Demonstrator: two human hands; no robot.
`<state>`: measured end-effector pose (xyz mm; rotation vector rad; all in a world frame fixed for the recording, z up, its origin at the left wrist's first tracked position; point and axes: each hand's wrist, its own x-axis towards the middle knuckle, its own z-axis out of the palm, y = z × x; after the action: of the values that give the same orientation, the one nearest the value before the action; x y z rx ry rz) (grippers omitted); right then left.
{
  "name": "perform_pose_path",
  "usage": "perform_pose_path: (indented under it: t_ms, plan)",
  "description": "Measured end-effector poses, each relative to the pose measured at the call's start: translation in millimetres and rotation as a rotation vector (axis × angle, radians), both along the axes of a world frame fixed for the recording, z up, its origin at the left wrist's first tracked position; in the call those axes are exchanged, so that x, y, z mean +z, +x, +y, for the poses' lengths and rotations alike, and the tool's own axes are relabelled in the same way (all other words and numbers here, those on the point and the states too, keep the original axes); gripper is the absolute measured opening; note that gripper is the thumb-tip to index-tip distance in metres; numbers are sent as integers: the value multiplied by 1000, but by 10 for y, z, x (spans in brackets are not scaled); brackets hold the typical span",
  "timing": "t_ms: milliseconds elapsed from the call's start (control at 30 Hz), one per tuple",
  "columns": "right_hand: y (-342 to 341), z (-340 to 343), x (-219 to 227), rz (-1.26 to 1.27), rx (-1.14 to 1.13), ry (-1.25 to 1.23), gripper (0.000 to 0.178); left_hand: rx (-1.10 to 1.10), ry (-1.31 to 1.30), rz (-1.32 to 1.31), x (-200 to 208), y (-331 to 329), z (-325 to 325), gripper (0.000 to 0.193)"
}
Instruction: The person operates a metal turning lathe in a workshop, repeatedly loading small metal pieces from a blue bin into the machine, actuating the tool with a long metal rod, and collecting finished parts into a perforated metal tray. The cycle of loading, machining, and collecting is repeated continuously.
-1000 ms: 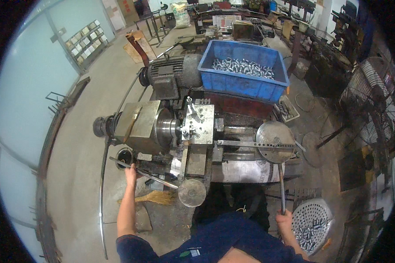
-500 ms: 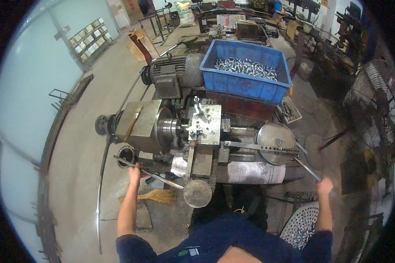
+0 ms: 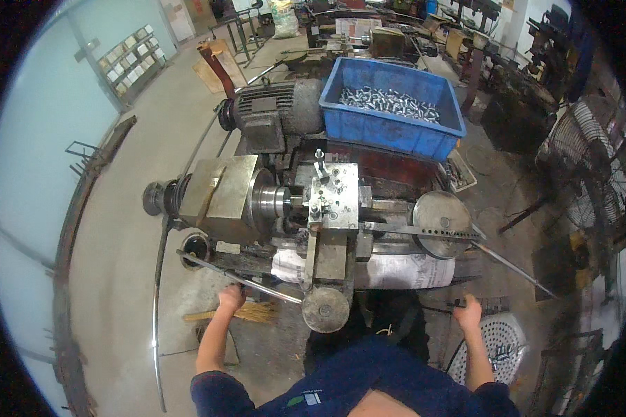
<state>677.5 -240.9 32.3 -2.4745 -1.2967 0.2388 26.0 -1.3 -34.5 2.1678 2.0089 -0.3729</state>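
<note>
My left hand [image 3: 232, 297] is closed just below the slanted steel lever bar [image 3: 261, 285], which runs to a round metal disc [image 3: 325, 309] at the front of a small lathe. What its fingers hold, if anything, is hidden. To the right, my right hand [image 3: 468, 314] is curled, apart from the long rod [image 3: 518, 267] that sticks out by the large disc [image 3: 443, 219]; I cannot make out anything in it. Ahead, a steel tool block [image 3: 337, 198] faces the shiny chuck [image 3: 275, 200] of the headstock [image 3: 219, 191].
Behind the lathe stands a blue crate [image 3: 396, 135] of small metal parts, next to a motor [image 3: 275, 111]. A perforated white seat or tray [image 3: 483, 344] near my right forearm carries several metal pieces. A fan [image 3: 577, 146] stands at right, a straw broom [image 3: 254, 311] at left.
My left hand has let go of the lever bar and dropped slightly. My right hand has released the long rod and moved left and down; that rod now points further right.
</note>
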Motion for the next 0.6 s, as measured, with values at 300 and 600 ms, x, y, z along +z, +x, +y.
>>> perform_pose_path:
  t_ms: [300,600]
  plan:
    - [-411,218,298,218,148,-94,36,362,13,-179,-761,91,-166,46]
    - [-366,1099,1185,52,419,234,36,215,-97,-141,-144,-34,-139,42]
